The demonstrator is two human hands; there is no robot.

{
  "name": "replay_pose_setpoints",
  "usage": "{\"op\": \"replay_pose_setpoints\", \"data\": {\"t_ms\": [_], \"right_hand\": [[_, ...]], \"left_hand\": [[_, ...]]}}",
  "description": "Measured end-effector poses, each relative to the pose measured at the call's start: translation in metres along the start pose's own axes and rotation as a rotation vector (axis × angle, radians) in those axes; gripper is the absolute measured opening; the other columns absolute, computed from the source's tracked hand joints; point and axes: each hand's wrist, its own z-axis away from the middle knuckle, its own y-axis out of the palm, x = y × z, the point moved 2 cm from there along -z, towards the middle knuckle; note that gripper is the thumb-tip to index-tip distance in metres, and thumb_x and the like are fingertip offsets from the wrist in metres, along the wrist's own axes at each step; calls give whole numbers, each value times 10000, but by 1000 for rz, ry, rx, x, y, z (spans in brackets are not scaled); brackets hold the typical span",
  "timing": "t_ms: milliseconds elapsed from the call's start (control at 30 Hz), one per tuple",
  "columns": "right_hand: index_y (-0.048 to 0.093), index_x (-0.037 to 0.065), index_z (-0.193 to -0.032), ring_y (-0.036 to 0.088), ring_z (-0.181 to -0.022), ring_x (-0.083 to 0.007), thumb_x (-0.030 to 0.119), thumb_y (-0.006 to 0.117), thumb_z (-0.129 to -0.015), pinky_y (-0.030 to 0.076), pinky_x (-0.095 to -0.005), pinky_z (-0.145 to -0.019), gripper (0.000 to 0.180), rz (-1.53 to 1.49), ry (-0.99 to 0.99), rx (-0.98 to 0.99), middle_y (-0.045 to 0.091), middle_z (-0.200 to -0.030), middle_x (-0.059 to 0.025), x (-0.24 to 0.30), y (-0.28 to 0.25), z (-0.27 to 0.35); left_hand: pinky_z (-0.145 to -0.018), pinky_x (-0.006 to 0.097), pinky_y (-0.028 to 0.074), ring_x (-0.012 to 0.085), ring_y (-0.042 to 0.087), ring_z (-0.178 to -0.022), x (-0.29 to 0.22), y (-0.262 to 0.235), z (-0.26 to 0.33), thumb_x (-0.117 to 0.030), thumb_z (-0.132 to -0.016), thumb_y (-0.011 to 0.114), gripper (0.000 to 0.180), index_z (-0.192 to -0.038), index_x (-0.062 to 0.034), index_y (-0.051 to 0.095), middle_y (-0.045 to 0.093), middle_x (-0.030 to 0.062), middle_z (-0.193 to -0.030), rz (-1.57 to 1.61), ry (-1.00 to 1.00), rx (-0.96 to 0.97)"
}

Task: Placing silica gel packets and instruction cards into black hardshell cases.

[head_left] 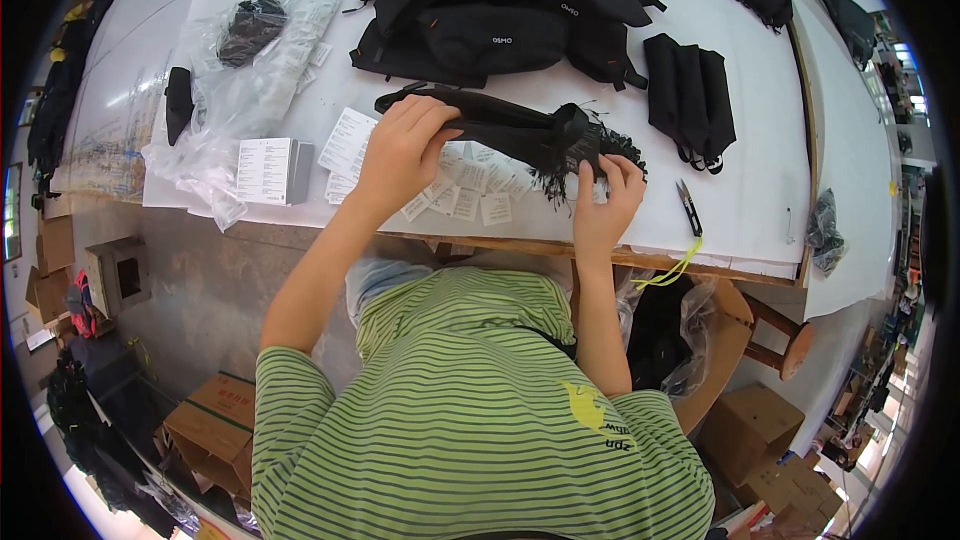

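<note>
My left hand (405,145) is closed on the near left end of a black fabric bag (490,120), thumb and fingers pinching its edge. The bag stretches flat and low above the table toward the right. At its other end my right hand (612,192) is closed on the black material, with a buckle-like loop close by. Just behind that hand lies a bunch of short black cords (620,148), partly hidden by the fingers. Loose white printed tags (465,190) are spread below the bag. Right of the right hand rest black thread snips (688,205) with a yellow-green cord.
A heap of black bags (500,25) fills the table's back middle, with folded black pouches (690,100) at its right. On the left are a white label box (272,172), clear plastic bags (240,100) and a small black piece (178,105). A cardboard box (715,340) stands below the table edge.
</note>
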Motion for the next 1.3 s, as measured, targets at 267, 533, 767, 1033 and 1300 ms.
{"op": "replay_pose_setpoints", "data": {"t_ms": [267,533,767,1033,1300], "right_hand": [[605,46,-1151,522,-691,-76,69,634,-862,376,-192,-627,291,-887,423,177,611,-779,2,0,-28,-17],[606,42,-1092,619,-850,-216,227,518,-951,482,-296,-733,250,-1789,796,357,654,-1063,-116,-25,-36,-9],[642,74,-1017,481,-748,-161,311,497,-974,386,-252,-663,281,-1867,618,152,588,-891,-50,-41,-31,-23],[561,56,-940,379,-606,-138,433,414,-972,312,-265,-524,406,-1705,1075,-26,420,-672,-14,-37,-4,-16],[472,76,-738,345,-471,-105,378,479,-950,271,-246,-417,369,-1824,919,227,440,-592,-7,-48,5,-12]], "left_hand": [[-761,376,450,285,561,-855,17,15,12,-44,-751,678,165,-893,-12,601,605,96,-869,-17,-83,131],[-784,373,445,294,560,-864,21,22,7,-29,-733,686,174,-882,-8,599,605,102,-868,14,-1,67],[-727,362,441,277,563,-807,-5,11,-4,-32,-738,685,151,-859,-11,595,594,86,-826,10,52,97],[-613,347,414,240,537,-682,-56,10,22,-112,-755,690,145,-827,-55,579,542,57,-759,52,36,337],[-612,338,417,231,529,-679,-65,9,36,-121,-768,679,148,-841,-47,574,531,60,-760,56,31,441]]}}
